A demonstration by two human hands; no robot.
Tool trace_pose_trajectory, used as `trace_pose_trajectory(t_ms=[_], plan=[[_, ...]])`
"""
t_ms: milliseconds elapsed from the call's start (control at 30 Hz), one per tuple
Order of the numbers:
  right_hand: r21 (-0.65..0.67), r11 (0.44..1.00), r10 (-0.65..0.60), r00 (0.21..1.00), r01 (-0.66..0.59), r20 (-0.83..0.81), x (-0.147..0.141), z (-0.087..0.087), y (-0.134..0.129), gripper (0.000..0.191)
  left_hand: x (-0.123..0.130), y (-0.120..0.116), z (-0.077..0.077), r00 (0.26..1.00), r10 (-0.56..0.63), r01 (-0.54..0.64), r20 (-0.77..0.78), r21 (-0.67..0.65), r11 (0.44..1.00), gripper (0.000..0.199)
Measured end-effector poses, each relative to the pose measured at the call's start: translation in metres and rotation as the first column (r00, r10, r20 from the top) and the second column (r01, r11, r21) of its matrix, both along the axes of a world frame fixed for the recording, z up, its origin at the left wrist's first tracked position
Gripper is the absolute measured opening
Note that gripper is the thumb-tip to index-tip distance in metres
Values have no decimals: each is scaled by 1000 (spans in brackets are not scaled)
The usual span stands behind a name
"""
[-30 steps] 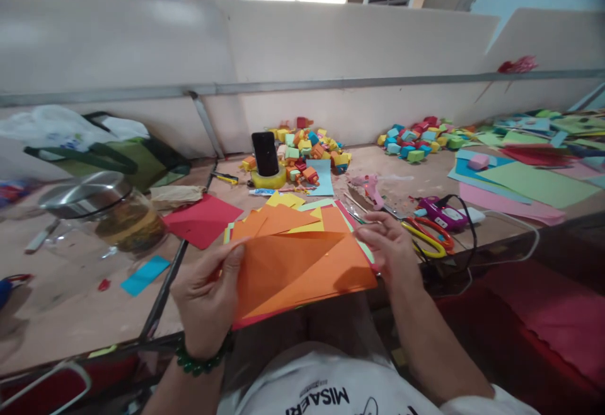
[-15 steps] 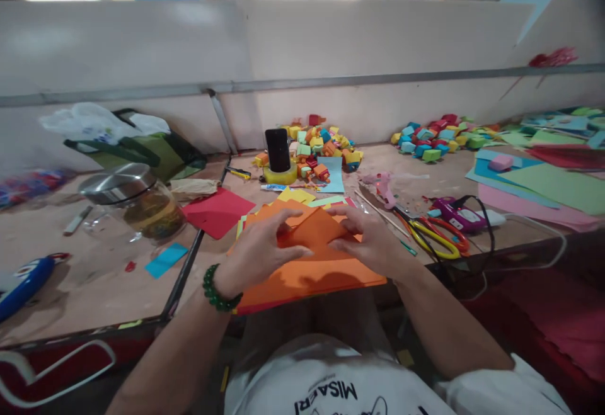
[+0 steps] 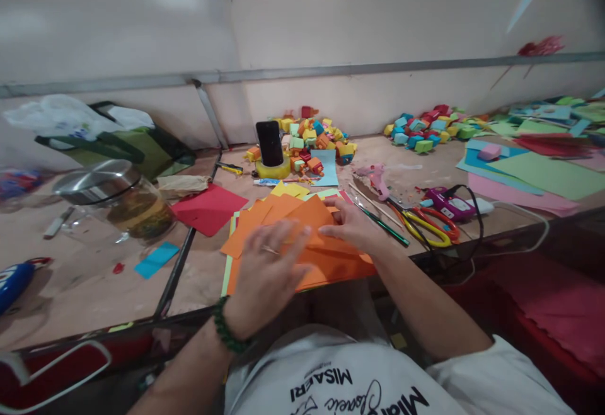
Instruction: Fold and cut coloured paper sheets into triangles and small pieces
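Note:
A pile of orange paper [image 3: 343,268] lies at the table's front edge, with other coloured sheets showing beneath it. My right hand [image 3: 353,225] pinches the right edge of an orange paper sheet [image 3: 312,213] on top, thumb over it and fingers curled at its side. My left hand [image 3: 267,270], wearing a green bead bracelet, hovers over or rests on the pile's left part; which one I cannot tell. Its fingers are spread and slightly blurred. Yellow paper pieces [image 3: 289,190] stick out behind the pile.
Scissors [image 3: 428,229], a pink glue gun [image 3: 377,179], a green pen-like tool [image 3: 387,229] and a purple power strip [image 3: 449,204] lie to the right. A glass jar [image 3: 135,207] stands left. Behind are a phone [image 3: 269,143] on a tape roll and piles of small paper blocks [image 3: 312,141].
My left hand has let go of the orange sheet and moved nearer, its fingers now spread. The sheet lies flatter, with my right hand still at its edge. The view has shifted slightly.

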State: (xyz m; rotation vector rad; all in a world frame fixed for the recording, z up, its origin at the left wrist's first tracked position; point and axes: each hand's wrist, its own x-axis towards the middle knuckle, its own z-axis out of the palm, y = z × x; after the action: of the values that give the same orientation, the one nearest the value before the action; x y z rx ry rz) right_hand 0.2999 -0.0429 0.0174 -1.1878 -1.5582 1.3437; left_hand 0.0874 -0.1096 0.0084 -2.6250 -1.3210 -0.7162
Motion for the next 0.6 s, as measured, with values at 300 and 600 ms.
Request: trace_pose_trajectory(t_ms=[300, 600], plan=[[161, 986, -39, 867, -47, 496, -2, -20, 6, 66, 16, -9, -19, 976, -73, 61, -206, -67, 996, 79], [214, 974, -63, 813, -77, 579, 0, -20, 2, 72, 15, -3, -23, 977, -86, 74, -194, -66, 995, 84]])
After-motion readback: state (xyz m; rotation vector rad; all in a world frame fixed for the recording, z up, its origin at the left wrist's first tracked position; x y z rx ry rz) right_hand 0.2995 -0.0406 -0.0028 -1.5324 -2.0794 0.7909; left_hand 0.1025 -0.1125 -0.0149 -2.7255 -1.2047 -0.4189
